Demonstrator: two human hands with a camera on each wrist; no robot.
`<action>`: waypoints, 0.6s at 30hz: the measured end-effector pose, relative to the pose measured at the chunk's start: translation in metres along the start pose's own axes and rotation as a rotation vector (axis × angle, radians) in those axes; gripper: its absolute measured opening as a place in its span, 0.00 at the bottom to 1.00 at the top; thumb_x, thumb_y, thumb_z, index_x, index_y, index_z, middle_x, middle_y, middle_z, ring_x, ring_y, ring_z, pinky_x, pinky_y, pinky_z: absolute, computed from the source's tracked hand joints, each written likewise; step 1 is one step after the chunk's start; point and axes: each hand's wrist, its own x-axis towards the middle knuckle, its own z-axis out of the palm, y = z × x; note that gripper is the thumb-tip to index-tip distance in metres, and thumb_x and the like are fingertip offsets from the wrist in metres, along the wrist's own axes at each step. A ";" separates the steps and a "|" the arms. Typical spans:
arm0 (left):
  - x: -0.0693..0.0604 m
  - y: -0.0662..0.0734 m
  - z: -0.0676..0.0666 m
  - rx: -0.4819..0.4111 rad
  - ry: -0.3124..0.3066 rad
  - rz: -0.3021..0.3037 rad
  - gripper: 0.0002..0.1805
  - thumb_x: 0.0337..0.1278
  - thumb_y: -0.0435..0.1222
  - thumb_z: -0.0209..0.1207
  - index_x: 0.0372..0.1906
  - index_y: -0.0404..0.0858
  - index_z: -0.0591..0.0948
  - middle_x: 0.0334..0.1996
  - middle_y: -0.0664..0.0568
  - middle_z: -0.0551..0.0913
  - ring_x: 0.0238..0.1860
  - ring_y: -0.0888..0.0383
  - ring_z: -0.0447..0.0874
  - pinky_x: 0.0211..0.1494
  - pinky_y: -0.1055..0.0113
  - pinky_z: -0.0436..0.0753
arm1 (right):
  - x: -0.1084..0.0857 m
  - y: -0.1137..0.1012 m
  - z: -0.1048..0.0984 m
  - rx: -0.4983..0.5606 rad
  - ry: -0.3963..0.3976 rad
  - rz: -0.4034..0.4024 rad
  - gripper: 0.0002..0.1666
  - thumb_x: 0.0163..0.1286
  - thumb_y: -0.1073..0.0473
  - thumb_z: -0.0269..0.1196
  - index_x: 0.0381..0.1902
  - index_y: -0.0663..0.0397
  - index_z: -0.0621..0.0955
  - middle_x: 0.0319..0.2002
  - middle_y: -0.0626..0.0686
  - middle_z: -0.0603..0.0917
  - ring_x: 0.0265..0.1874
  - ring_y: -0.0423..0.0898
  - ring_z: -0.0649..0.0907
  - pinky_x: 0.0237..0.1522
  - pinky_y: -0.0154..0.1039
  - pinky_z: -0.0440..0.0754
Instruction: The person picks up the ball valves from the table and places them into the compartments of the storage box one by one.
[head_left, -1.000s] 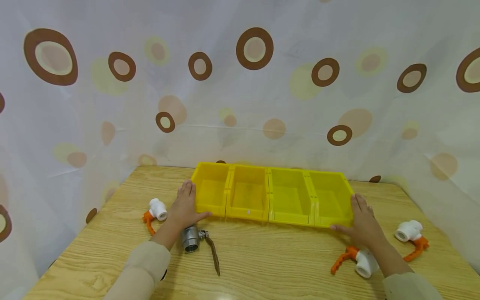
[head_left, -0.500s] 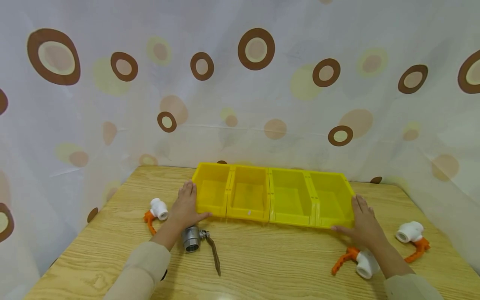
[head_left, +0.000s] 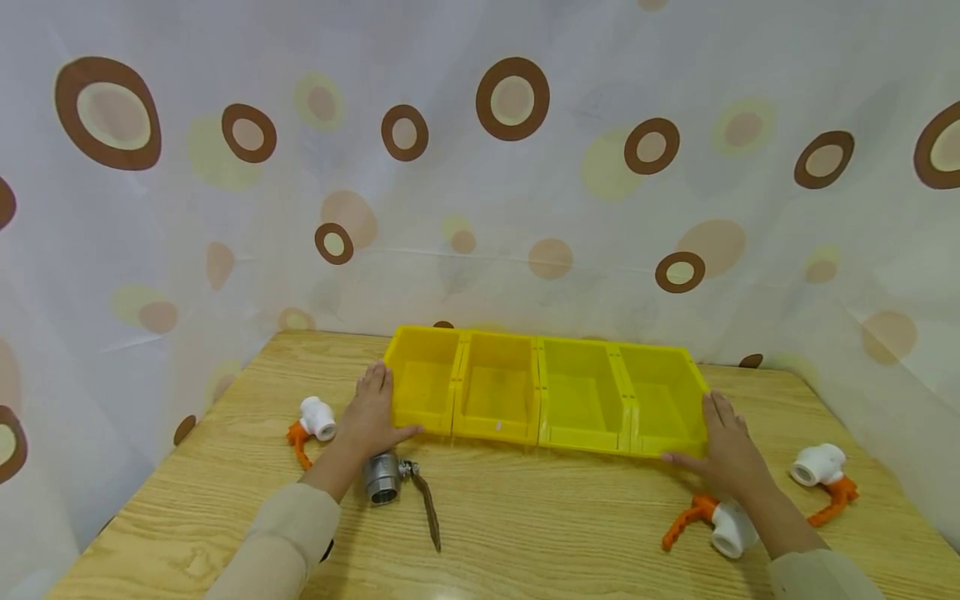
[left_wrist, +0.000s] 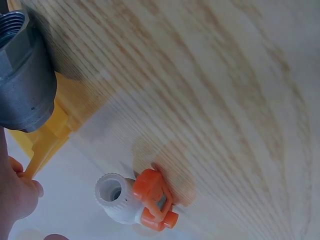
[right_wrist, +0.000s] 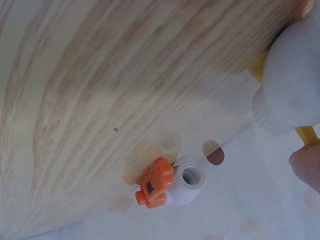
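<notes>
A joined row of yellow plastic bins [head_left: 585, 439] stands at the back of the table, with nothing seen inside. At its left end my left hand [head_left: 369, 414] presses the outer wall, fingers straight, thumb along the front corner. My right hand [head_left: 729, 450] rests the same way against the right end. Below the left hand lies a metal ball valve [head_left: 382, 481] with a long brown lever, partly hidden by that hand; its threaded body [left_wrist: 27, 80] looms in the left wrist view. Beneath my right wrist is a white plastic valve [head_left: 733, 532] with an orange handle, partly covered.
Another white valve with an orange handle [head_left: 318, 418] lies left of my left hand, its handle partly behind the forearm. A similar white valve [head_left: 819, 463] sits at the far right. Behind the wooden table [head_left: 547, 533] hangs a patterned curtain [head_left: 450, 200].
</notes>
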 end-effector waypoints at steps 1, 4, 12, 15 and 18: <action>0.000 0.000 0.000 0.002 0.003 0.002 0.56 0.47 0.58 0.62 0.66 0.19 0.54 0.69 0.28 0.52 0.71 0.37 0.48 0.72 0.47 0.53 | 0.000 0.000 0.000 -0.003 0.002 0.000 0.70 0.52 0.37 0.67 0.67 0.80 0.42 0.67 0.79 0.44 0.63 0.77 0.50 0.64 0.68 0.44; 0.000 -0.001 0.001 0.003 0.006 0.004 0.56 0.47 0.58 0.62 0.66 0.19 0.54 0.69 0.28 0.52 0.71 0.37 0.48 0.72 0.47 0.53 | 0.000 -0.001 0.000 -0.009 0.003 0.002 0.70 0.52 0.37 0.67 0.67 0.80 0.42 0.67 0.79 0.44 0.63 0.78 0.51 0.64 0.68 0.45; 0.000 -0.001 0.002 0.000 0.006 0.006 0.56 0.47 0.58 0.62 0.66 0.19 0.54 0.69 0.28 0.52 0.71 0.37 0.48 0.72 0.47 0.54 | -0.001 -0.001 0.000 -0.023 -0.001 0.010 0.70 0.52 0.35 0.65 0.68 0.80 0.42 0.67 0.79 0.44 0.63 0.77 0.51 0.64 0.68 0.47; 0.000 -0.001 0.001 -0.004 0.003 0.005 0.56 0.47 0.57 0.62 0.66 0.18 0.54 0.69 0.28 0.52 0.71 0.37 0.48 0.72 0.47 0.53 | -0.002 0.000 0.001 -0.029 -0.004 0.016 0.70 0.53 0.34 0.65 0.68 0.79 0.42 0.67 0.79 0.45 0.63 0.77 0.51 0.64 0.67 0.47; 0.000 -0.001 0.001 -0.004 -0.001 0.005 0.56 0.47 0.57 0.62 0.66 0.18 0.54 0.69 0.28 0.52 0.71 0.37 0.48 0.72 0.47 0.53 | -0.002 0.000 0.001 -0.035 -0.005 0.019 0.70 0.53 0.34 0.64 0.68 0.79 0.42 0.67 0.79 0.45 0.63 0.77 0.51 0.64 0.67 0.48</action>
